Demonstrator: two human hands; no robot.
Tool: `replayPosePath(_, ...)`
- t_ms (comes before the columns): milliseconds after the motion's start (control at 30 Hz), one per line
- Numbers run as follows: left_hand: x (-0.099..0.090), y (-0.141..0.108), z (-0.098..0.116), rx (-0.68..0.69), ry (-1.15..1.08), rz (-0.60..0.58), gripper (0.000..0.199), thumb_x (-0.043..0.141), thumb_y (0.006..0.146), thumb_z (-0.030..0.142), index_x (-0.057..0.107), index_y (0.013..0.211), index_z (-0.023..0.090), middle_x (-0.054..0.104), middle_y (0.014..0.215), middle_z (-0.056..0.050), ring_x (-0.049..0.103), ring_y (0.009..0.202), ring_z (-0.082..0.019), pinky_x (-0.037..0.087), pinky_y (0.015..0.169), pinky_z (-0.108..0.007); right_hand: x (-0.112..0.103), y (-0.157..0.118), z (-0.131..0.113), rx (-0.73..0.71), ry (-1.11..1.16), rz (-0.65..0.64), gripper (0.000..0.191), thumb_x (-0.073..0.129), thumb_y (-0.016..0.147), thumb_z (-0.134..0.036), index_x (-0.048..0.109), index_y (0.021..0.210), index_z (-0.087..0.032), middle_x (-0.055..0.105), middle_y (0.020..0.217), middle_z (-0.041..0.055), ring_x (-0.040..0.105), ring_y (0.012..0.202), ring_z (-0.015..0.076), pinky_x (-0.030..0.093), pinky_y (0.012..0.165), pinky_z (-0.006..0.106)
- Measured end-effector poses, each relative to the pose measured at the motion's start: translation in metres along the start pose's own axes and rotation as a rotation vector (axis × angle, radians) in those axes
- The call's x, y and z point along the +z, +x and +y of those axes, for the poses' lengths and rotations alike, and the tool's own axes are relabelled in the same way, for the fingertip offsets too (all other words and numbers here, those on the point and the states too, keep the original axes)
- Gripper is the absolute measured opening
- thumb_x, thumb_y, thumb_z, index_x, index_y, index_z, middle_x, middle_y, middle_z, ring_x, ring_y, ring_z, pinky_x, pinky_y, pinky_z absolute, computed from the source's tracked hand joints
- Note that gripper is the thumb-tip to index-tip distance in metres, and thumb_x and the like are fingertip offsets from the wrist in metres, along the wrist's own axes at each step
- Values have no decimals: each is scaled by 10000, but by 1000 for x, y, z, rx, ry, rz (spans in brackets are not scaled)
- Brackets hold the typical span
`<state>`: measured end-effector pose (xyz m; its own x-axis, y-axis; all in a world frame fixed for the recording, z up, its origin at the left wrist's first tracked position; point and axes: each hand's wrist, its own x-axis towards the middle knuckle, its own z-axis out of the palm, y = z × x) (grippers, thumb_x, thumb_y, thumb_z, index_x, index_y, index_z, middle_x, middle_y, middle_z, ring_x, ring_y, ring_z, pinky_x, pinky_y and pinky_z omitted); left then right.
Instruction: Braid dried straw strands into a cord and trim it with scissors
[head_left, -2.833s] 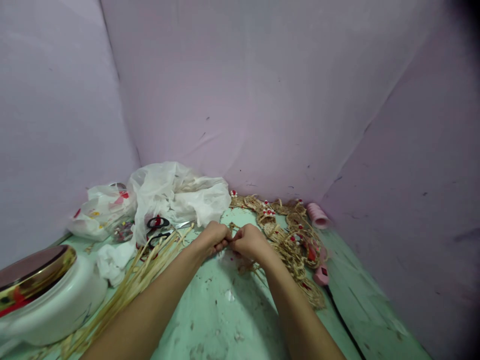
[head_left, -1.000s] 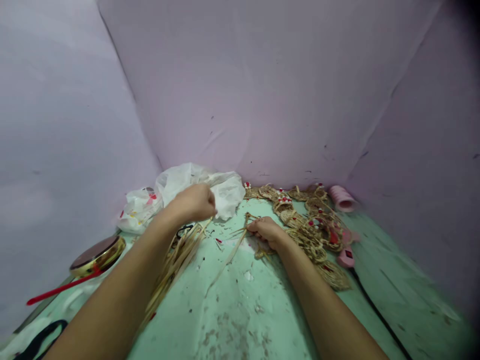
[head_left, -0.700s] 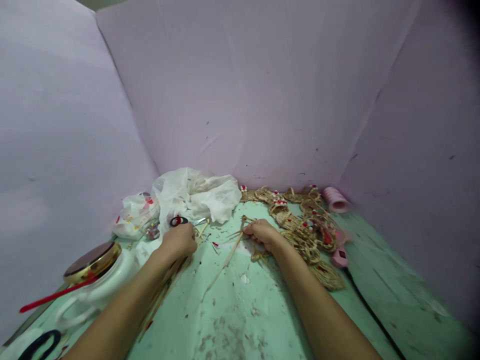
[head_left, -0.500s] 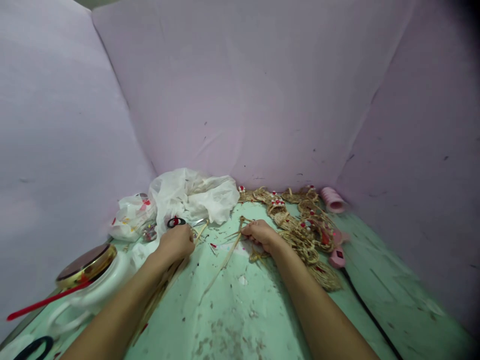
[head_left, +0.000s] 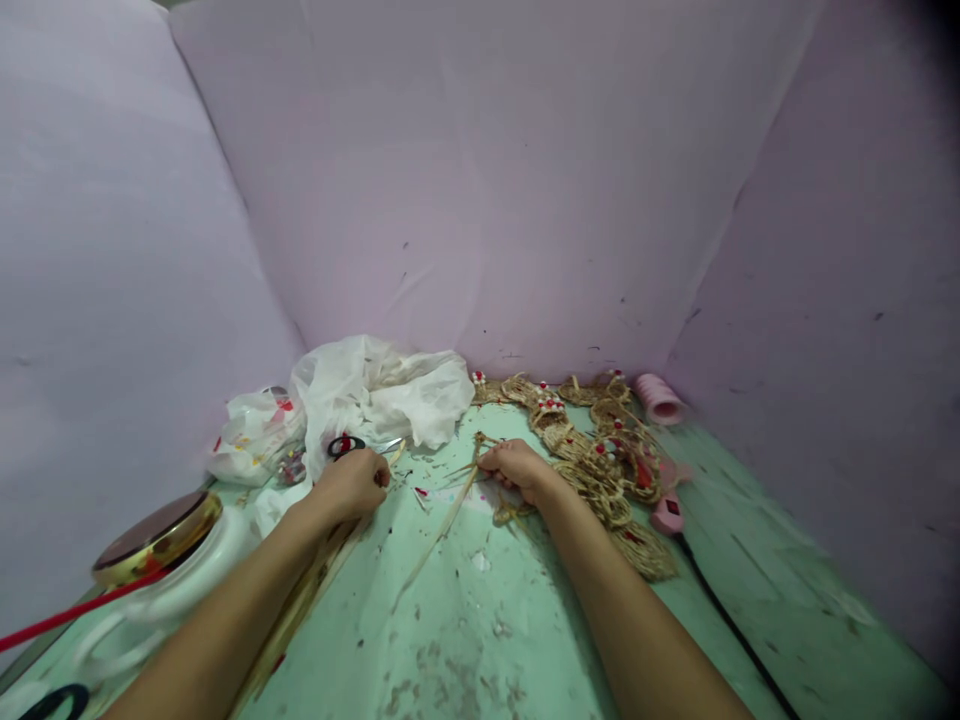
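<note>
My left hand point(head_left: 354, 485) is closed at the bundle of dried plant-fibre strips point(head_left: 300, 610), which runs back beneath the left forearm. Pale strip ends show just beyond the knuckles; the exact grip is partly hidden. Fingers of my right hand point(head_left: 517, 465) pinch a small knotted piece of fibre point(head_left: 480, 442), from which a long pale strip point(head_left: 439, 545) trails towards me over the green table. Behind the left hand lie black-handled scissors point(head_left: 343, 446). A small looped bit of fibre point(head_left: 511, 512) rests under the right hand.
Braided straw pieces with red and white beads point(head_left: 559, 425) lie at the back right, beside a pink spool point(head_left: 660, 398) and a pink corded tool point(head_left: 667, 515). White plastic bags point(head_left: 390, 390) sit at the back. A white container point(head_left: 217, 555) with a gold-rimmed round object point(head_left: 157, 538) stands left.
The whole view has shifted slightly, so things appear a little further left. Both hands stay in nearly the same places, with the same strips at them.
</note>
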<state>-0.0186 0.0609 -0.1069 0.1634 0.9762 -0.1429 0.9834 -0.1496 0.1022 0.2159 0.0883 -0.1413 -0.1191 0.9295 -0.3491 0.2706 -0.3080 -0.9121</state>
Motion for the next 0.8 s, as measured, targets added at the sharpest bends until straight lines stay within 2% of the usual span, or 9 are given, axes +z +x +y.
replayPosePath(133,-10,-3,3,3,-69,32,137,442,563,160,576,587,170,583,597,-9,507,584,-124,299,517,-198,0,1,1,9,0,4,109,517,540,-96,472,447,-131,326,304,-64,246,294,34,168,321,172)
replayPosePath(267,-26,5,28,37,-174,131,142,446,583,187,583,607,160,586,599,-8,503,591,-117,309,526,-196,0,2,2,2,4,15,108,521,545,-100,475,452,-128,333,307,-65,253,291,32,175,315,168)
replayPosePath(400,-16,31,59,143,-238,137,168,454,562,169,614,614,155,596,599,-18,499,568,-115,318,522,-198,1,3,3,-24,23,5,112,522,552,-109,474,452,-127,342,308,-67,245,284,27,174,306,166)
replayPosePath(533,5,55,81,186,-302,98,195,447,539,145,634,598,142,583,565,-19,492,548,-119,324,517,-205,1,4,4,-42,41,2,105,518,539,-103,474,448,-131,350,307,-68,244,281,27,169,302,168)
replayPosePath(667,14,60,90,192,-503,9,184,477,540,159,645,592,106,527,499,8,462,516,-107,320,501,-200,0,5,4,-38,29,-6,102,506,526,-93,475,439,-133,339,298,-70,246,278,29,167,304,172)
replayPosePath(800,13,56,91,57,-738,-122,174,478,539,113,634,613,89,442,415,39,374,411,-71,293,439,-193,0,5,2,-25,29,-1,88,510,524,-101,481,448,-135,343,301,-70,256,281,33,178,310,175)
